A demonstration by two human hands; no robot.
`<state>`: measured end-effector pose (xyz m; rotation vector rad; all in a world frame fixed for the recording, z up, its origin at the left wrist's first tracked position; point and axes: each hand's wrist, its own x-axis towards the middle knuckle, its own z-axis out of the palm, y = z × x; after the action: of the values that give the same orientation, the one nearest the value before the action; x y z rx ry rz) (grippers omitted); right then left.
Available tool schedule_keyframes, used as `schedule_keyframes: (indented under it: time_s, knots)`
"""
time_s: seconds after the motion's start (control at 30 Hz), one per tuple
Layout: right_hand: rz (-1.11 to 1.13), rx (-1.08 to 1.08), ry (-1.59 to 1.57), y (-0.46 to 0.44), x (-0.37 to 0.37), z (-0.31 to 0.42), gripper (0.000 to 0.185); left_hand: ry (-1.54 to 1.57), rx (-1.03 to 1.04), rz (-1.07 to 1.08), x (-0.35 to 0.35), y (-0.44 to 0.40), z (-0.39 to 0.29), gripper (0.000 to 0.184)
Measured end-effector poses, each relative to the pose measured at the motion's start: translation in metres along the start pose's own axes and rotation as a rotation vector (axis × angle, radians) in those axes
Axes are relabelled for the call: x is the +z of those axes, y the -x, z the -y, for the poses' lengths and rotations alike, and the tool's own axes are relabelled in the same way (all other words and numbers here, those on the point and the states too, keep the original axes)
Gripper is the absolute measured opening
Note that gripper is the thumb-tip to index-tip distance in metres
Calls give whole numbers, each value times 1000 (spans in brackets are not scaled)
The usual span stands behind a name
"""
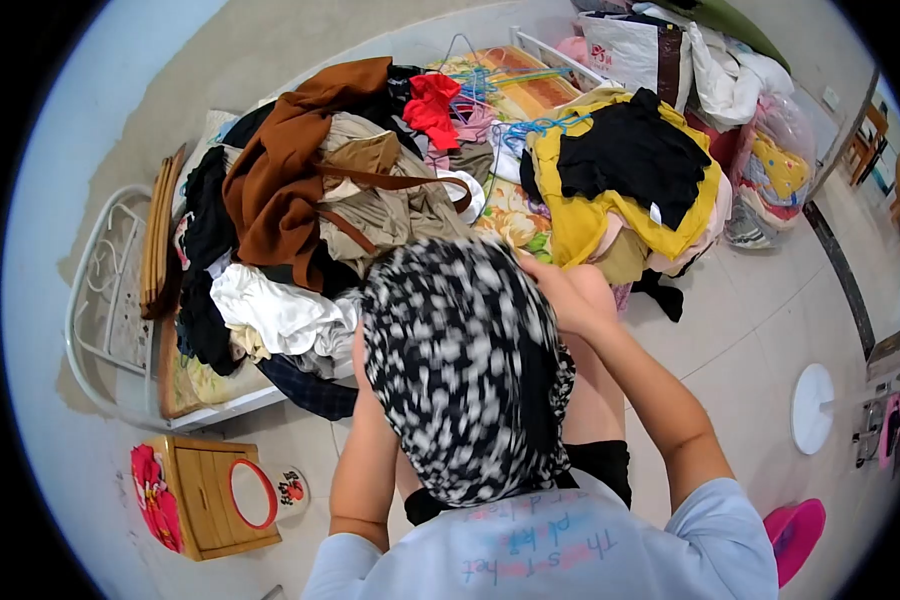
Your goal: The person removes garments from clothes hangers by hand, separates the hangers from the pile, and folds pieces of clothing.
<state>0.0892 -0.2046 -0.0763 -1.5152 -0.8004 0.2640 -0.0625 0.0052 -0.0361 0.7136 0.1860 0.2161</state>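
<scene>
A black garment with a white pattern (pixel 465 370) is spread in front of my chest and over my lap, slightly blurred. At its upper right edge, my right hand (pixel 555 290) is closed on the cloth. My left forearm runs up along the garment's left side, and the fingers of that hand are hidden behind the cloth. Close by on the left lie a white garment (pixel 280 305) and a brown garment with a long strap (pixel 280 180). Beyond my right hand is a stack of yellow (pixel 580 220) and black clothes (pixel 635 155).
Clothes cover a bed with a white metal frame (pixel 120 285). Blue hangers (pixel 545 125) and a red cloth (pixel 432 108) lie at the back. A wooden cabinet (pixel 205 500) stands lower left, beside a red-rimmed bin (pixel 252 495). On the right are stuffed bags (pixel 775 165), a white round stool (pixel 813 408) and a pink basin (pixel 798 540).
</scene>
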Motion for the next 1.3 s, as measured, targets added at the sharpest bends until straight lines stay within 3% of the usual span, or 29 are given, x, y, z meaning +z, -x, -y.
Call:
schedule_keyframes:
  time_s: [0.07, 0.13, 0.17, 0.2, 0.23, 0.27, 0.3, 0.33, 0.37, 0.4, 0.47, 0.5, 0.53, 0.6, 0.63, 0.67, 0.73, 0.8, 0.87, 0.93, 1.07, 1.13, 1.17, 1.23, 1.27, 1.3]
  knots:
    - [-154, 150, -143, 21, -3, 33, 29, 176, -84, -33, 20, 1, -7, 47]
    - [-236, 159, -436, 37, -10, 52, 41, 155, -129, -30, 34, -2, -4, 50]
    - [-204, 47, -593, 44, -6, 64, 49, 22, -149, -99, 10, -10, 6, 49]
    - [-140, 15, -510, 52, -8, 74, 61, -112, -170, -165, -13, -17, 16, 48]
    - [-113, -43, -225, 56, -10, 74, 68, -211, -178, -201, 21, -11, 20, 46]
    - [-85, -98, 61, 60, -12, 73, 76, 131, -351, 120, 53, 5, 21, 42]
    - [-93, 93, -196, 64, -6, 66, 76, 139, -399, 171, 59, 6, 22, 41]
    - [-179, 125, 95, 68, -18, 63, 56, 147, -447, 219, 62, 6, 23, 39]
    - [-216, 314, -340, 74, -28, 61, 50, 97, -442, 167, 49, 1, 21, 38]
    - [-246, 499, -778, 77, -37, 65, 43, -13, -390, -52, 49, 0, 16, 40]
    - [-321, 178, -1264, 85, -56, 68, 35, 149, -376, 172, 55, -6, 0, 43]
    - [-531, 222, -1220, 90, -74, 35, 36, 250, -365, 187, 62, -10, -7, 44]
    - [-638, 157, -1139, 87, -77, 51, 39, 230, -346, 164, 69, -13, -12, 46]
    - [-688, 124, -883, 96, -88, 44, 40, 176, -315, 61, 74, -16, -7, 47]
    - [-638, 182, -1086, 96, -87, 36, 40, 322, -374, 243, 71, -17, -2, 49]
    - [-603, 253, -1288, 96, -85, 29, 40, 273, -362, 40, 74, -16, 7, 49]
    - [-407, 233, -1524, 110, -68, 24, 40, 333, -409, 84, 89, -7, 15, 51]
    - [-440, 474, -1316, 116, -68, 42, 31, 314, -377, 126, 89, -7, 15, 51]
    - [-560, 403, -1094, 120, -80, 49, 26, 378, -268, 162, 87, -10, 11, 50]
    - [-521, 317, -1079, 120, -93, 62, 27, 360, -127, 428, 79, -8, -7, 45]
    - [-346, -97, -1214, 151, -120, 69, 58, -79, 299, 466, 61, 3, -37, 25]
    - [-344, -426, -1030, 150, -109, 95, 80, -182, 376, 311, 78, 27, -46, 20]
    - [-338, -424, -1030, 146, -105, 101, 80, -218, 405, 276, 86, 37, -51, 21]
    - [-353, -238, -835, 131, -100, 111, 71, -423, 385, 220, 88, 51, -59, 32]
    - [-357, -147, -735, 122, -97, 115, 67, -407, 449, -4, 94, 49, -46, 36]
    - [-361, -60, -633, 114, -94, 119, 63, -809, 344, -57, 80, 47, -45, 38]
